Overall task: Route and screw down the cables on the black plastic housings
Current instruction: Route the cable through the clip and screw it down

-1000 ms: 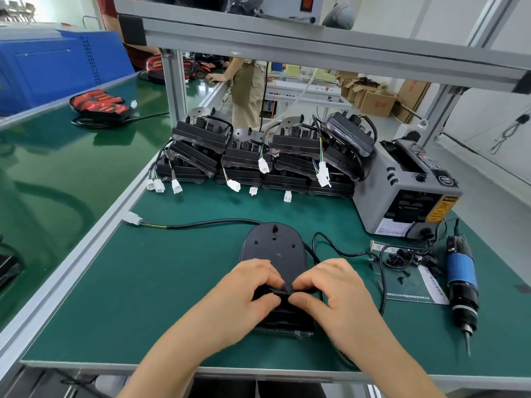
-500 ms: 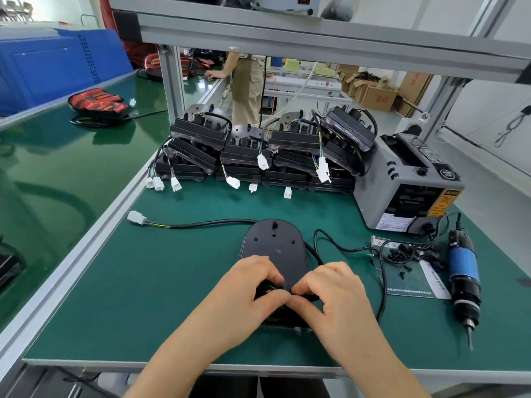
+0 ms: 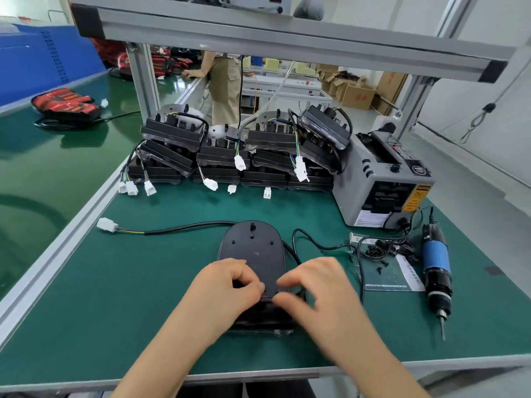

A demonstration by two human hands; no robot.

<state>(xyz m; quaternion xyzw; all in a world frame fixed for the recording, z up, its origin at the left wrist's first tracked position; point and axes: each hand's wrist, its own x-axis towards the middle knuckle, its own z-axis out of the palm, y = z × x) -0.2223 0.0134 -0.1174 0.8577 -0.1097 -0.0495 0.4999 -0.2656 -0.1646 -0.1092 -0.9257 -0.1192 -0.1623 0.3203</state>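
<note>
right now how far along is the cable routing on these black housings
Done, it seems: the stacked housings at the back already carry cables, though their fastening is hidden. In hand: left hand and right hand work at the near end of the flat housing, their grip blurred. Left: the electric screwdriver lies untouched beside loose screws.

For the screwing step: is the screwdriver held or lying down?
Lying down: the screwdriver rests flat on the green mat, untouched.

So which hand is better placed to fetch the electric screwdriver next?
Right, probably. The screwdriver lies right of the housing, past the loose screws, on the side of the right hand; the left hand, fingers curled on the housing, would have to cross over.
</note>
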